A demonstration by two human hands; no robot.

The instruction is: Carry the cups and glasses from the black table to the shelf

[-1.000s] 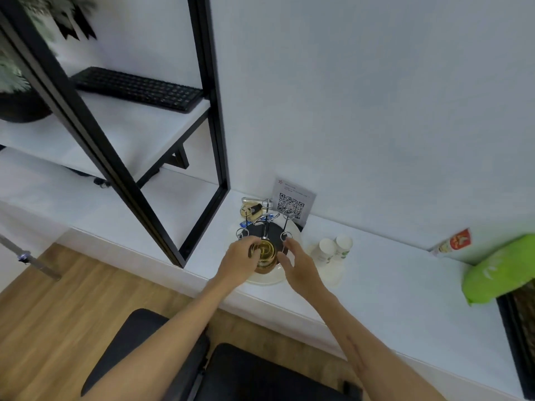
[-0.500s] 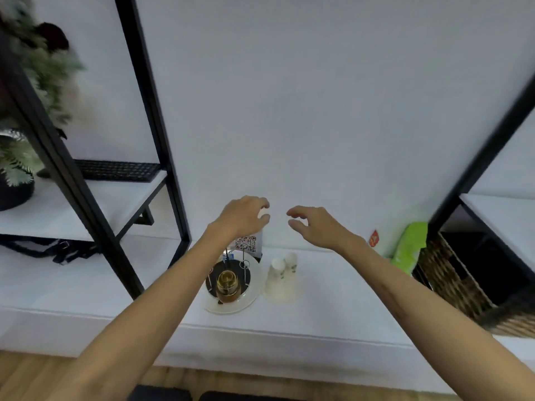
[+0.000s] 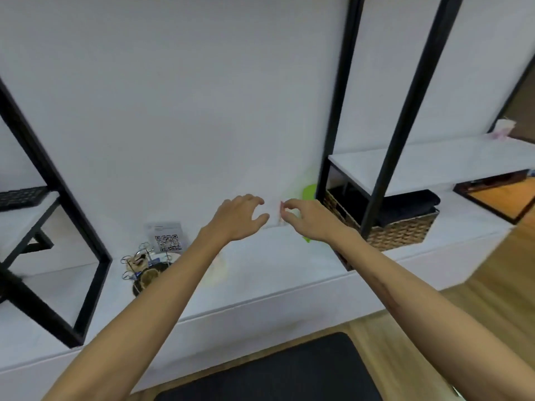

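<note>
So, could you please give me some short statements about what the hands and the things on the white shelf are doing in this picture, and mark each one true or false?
1. The left hand holds nothing. True.
2. The right hand grips a paper cup. False: it holds no cup.
3. The woven wicker basket sits under the black-framed white shelf board. True.
4. The white QR code card lies flat on the floor. False: it stands against the wall.

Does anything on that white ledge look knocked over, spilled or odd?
Nothing stands out. The glass sits upright on the rack tray, no spill shows, and both hands hover empty. The frame is blurred, so small faults could hide.
</note>
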